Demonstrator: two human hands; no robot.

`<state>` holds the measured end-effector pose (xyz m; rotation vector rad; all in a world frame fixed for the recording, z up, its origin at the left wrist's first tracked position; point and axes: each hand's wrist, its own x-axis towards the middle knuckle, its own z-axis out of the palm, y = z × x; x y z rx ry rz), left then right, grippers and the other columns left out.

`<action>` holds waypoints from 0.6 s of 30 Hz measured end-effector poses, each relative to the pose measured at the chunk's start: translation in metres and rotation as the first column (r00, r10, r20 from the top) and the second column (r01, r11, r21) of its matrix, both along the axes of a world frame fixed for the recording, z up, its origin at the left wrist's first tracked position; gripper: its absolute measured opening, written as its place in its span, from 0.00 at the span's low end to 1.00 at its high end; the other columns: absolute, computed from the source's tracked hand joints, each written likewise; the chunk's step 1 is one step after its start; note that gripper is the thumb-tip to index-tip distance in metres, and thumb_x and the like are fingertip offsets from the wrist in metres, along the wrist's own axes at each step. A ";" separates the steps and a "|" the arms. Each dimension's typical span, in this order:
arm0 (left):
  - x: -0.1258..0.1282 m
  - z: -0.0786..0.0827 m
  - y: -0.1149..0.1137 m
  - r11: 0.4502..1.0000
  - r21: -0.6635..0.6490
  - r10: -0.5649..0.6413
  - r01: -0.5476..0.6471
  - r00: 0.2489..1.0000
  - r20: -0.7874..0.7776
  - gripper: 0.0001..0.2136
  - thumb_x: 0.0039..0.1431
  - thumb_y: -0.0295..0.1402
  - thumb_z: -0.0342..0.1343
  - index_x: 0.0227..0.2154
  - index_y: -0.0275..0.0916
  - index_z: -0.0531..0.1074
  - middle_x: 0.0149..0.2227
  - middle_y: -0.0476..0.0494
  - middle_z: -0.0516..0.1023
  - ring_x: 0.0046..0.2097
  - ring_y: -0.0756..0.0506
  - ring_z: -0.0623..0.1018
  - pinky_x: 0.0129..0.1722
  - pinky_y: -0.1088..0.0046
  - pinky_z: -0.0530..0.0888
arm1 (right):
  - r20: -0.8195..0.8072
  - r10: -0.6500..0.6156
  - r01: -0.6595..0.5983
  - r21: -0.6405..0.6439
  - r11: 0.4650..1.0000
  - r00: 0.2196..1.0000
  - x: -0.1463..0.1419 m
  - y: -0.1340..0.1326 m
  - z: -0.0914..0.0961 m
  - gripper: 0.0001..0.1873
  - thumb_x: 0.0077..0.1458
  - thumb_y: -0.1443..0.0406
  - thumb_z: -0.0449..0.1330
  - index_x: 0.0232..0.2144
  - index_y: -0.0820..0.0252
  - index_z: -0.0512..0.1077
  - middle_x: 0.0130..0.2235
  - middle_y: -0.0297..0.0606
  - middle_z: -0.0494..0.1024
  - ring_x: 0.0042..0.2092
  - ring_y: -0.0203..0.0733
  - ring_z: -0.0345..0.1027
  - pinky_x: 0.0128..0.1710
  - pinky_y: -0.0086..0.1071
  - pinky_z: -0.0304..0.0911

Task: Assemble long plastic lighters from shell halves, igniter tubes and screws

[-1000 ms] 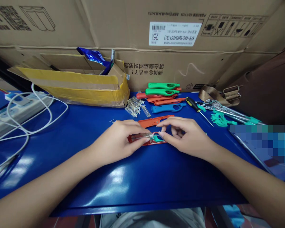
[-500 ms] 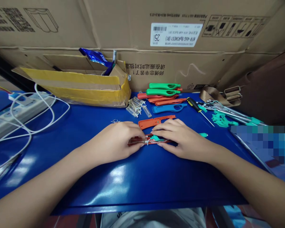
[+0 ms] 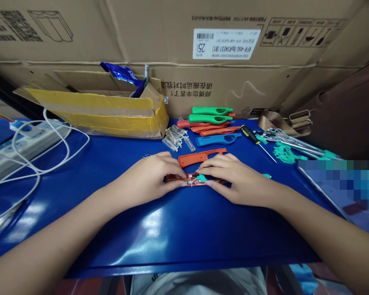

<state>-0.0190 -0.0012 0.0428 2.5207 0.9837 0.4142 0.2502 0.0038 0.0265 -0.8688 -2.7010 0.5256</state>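
An orange lighter shell half [image 3: 199, 184] lies on the blue table before me, with a teal trigger piece [image 3: 201, 178] and thin wires in it. My left hand [image 3: 153, 174] is closed round its left end, thumb and fingertips at the inner parts; a clear piece there is mostly hidden. My right hand [image 3: 240, 178] grips the other end, its thumb and fingers on either side of the shell. A teal tip [image 3: 266, 175] shows beyond that hand. Just behind lies a matching orange shell half [image 3: 199, 157], close to the right fingertips.
Clear fuel tanks [image 3: 175, 137], green shells [image 3: 210, 119], a blue shell [image 3: 217, 139] and a screwdriver [image 3: 256, 141] lie behind. Teal triggers [image 3: 287, 152] and metal rods [image 3: 304, 145] are at the right. A yellow-taped box [image 3: 104, 114] and a power strip [image 3: 27, 143] stand left.
My left fingers have shifted slightly on the shell, with the thumb and fingertips a little further apart. My right hand keeps its place. The view has moved a little.
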 end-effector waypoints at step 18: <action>-0.012 0.009 0.008 0.979 -0.205 0.029 -0.015 0.997 0.068 0.09 0.59 0.29 0.64 0.41 0.43 0.85 0.37 0.44 0.85 0.34 0.48 0.82 0.35 0.76 0.78 | -0.003 -0.030 0.030 -0.052 0.998 1.000 0.006 0.004 0.006 0.03 0.63 0.67 0.61 0.41 0.57 0.72 0.42 0.36 0.77 0.41 0.41 0.68 0.46 0.38 0.58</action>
